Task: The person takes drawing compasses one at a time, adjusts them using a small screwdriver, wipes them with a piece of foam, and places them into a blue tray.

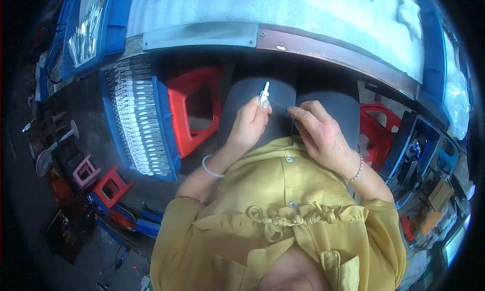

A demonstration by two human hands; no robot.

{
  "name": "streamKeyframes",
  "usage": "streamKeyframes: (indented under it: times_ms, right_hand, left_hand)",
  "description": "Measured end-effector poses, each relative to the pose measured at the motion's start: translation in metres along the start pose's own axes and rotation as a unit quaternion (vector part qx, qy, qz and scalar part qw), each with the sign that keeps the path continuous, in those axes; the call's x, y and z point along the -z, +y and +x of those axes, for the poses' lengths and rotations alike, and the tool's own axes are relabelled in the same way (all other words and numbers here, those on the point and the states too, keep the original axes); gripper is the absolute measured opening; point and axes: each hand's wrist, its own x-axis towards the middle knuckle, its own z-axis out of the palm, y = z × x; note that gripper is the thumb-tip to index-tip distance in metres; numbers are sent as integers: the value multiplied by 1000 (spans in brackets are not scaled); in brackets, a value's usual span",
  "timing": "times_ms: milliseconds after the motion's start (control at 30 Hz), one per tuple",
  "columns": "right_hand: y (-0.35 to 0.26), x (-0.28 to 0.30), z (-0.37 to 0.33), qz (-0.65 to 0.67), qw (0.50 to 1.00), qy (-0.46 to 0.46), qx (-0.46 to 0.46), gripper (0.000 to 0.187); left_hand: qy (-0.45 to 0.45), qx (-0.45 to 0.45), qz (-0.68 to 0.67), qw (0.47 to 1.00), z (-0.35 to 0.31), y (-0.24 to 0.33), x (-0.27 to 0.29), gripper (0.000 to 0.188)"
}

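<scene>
My left hand [251, 120] is closed round a small white plastic part [264, 95] with a narrow tip pointing away from me, above my dark-trousered lap. From that part a thin dark strand, perhaps a wire, runs toward my right hand [319, 129]. The thumb and fingertips of the right hand pinch together at the strand's end; exactly what sits between them is too small to make out. Both hands are close together, short of the workbench edge [202, 37].
To the left, a blue tray [171, 139] holds rows of white parts with thin metal ends. A blue bin [115, 31] of slim white pieces stands beyond it. Red stools [177, 109] flank my legs. At right is a blue crate [391, 157] with dark items.
</scene>
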Motion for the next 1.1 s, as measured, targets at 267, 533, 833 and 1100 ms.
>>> streamKeyframes:
  times_ms: [267,533,833,1100]
  right_hand:
    - [12,10,12,558,735,-50,-382,26]
    - [14,-17,10,-49,999,-4,14,32]
    - [-7,3,24,-350,919,-146,104,42]
    - [17,-10,31,-56,996,-55,-46,31]
  left_hand:
    - [95,-203,212,951,4,-5,-7,20]
    - [139,-196,284,928,6,-7,-14,15]
    - [120,-192,265,937,9,-11,-13,15]
    - [110,-185,273,938,15,-2,-8,13]
